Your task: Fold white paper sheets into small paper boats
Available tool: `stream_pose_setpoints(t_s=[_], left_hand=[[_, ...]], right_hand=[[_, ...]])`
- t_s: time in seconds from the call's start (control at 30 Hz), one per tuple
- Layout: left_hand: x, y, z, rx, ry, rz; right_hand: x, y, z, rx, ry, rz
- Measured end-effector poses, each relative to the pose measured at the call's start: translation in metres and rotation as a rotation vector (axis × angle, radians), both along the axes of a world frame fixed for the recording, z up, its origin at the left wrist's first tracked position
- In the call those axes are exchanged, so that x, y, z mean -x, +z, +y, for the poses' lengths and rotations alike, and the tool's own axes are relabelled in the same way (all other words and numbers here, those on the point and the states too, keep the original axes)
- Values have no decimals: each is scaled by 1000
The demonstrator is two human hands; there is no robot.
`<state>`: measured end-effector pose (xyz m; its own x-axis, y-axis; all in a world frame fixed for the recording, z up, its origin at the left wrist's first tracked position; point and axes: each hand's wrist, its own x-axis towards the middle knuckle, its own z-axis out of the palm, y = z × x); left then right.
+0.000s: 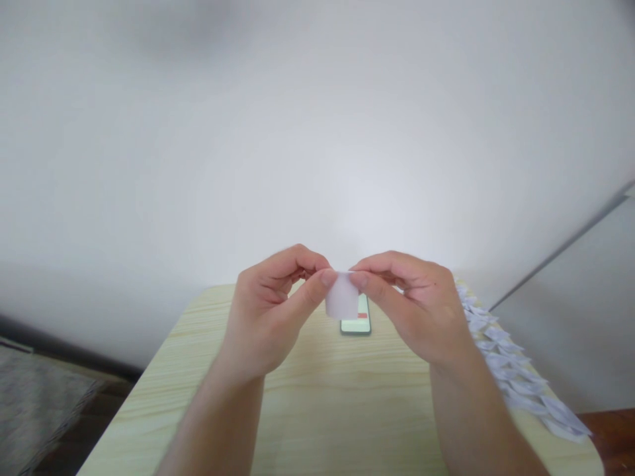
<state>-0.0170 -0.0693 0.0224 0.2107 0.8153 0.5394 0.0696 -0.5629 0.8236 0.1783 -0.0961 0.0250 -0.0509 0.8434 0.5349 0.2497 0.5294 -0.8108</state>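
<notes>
A small white piece of paper (342,297) is held up above the table between my two hands. My left hand (278,311) pinches its upper left corner between thumb and forefinger. On the other side, my right hand (417,304) grips the upper right corner in the same way. The paper's lower edge hangs free, and the sheet looks slightly curved. Behind and below it lies a phone (356,326) with a lit screen, partly covered by the paper. Whether the paper is folded at its top edge, I cannot tell.
The pale wood-grain table (317,410) has rounded corners and stands against a white wall (297,145). Along its right edge lie many folded white paper pieces (516,370) in overlapping rows. A grey rug (40,410) covers part of the floor at the left.
</notes>
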Motion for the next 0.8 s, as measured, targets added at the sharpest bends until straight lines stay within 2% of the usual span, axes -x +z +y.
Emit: stream_pose_setpoints(t_s=[0.17, 0.33, 0.43, 0.5, 0.67, 0.8], left_hand=[[-1, -2, 0, -66, 29, 47], [-2, -3, 3, -77, 12, 190], [-5, -6, 4, -110, 54, 210], [-7, -7, 5, -89, 63, 201], [-13, -11, 5, 30, -16, 258], [-17, -14, 6, 13, 28, 315]], right_hand=[[3, -3, 2, -11, 13, 33], [4, -6, 5, -34, -10, 68], [4, -8, 8, -20, 8, 84], [4, -10, 10, -4, 10, 108], [-1, -14, 19, -7, -72, 135], [-6, -15, 24, -5, -49, 135]])
